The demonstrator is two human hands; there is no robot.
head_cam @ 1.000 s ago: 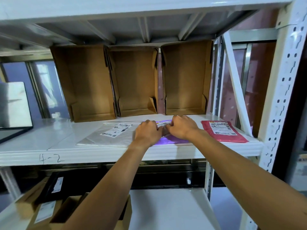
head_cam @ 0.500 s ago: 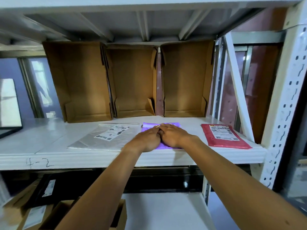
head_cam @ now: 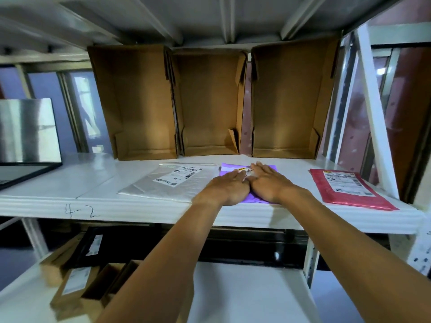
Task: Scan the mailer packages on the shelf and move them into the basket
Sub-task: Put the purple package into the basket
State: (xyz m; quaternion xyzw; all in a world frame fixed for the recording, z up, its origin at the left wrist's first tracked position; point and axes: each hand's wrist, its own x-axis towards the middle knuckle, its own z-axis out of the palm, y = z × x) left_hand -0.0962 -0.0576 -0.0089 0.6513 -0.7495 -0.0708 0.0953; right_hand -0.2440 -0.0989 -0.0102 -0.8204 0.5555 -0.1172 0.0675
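1. Purple plastic mailer package (head_cam: 258, 199): flat, in front of the middle brown cardboard box (head_cam: 210, 101).
2. Left hand (head_cam: 227, 187), right hand (head_cam: 268, 183): side by side, fingers straight, pressing it.
3. Likely risk: slick film may slip or crease, spoiling the label scan.

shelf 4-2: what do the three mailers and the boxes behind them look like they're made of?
Grey mailer: probably poly film, satin sheen, soft creases.
Purple mailer: likely thin plastic film too, with wrinkles at its near edge; it is mostly covered.
Red mailer: glossy plastic, with highlights along its near edge.
Boxes: matte brown cardboard with folded flaps.
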